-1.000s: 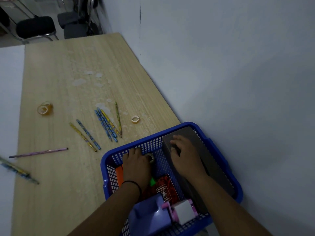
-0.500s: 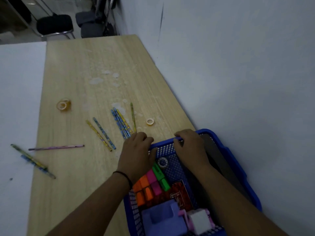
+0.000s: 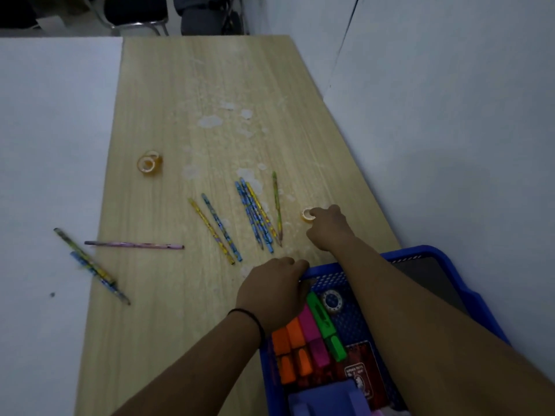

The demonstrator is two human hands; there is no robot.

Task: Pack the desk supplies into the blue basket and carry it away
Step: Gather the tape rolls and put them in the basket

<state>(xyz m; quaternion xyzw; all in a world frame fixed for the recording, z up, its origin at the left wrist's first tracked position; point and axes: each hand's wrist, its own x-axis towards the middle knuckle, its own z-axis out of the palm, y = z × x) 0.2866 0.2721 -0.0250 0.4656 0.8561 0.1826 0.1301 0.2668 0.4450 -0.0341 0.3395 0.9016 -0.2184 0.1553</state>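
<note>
Tape ring (image 3: 307, 214) at right hand (image 3: 327, 229) fingertips

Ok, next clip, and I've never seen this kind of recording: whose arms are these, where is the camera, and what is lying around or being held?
There is no machine here. A person wears a wide-angle camera on the head, so you look forward and down along their own two bare arms.

The right hand reaches out over the wooden desk and its fingertips are at a small tape roll; whether it is already gripped is hard to tell. The left hand, with a black band at the wrist, rests on the front rim of the blue basket.

In the basket lie orange, pink and green highlighters, another tape roll and a purple item at the picture's bottom edge.

Not yet packed: a larger tape roll and several patterned pencils, some lying partly on the white surface to the left.
</note>
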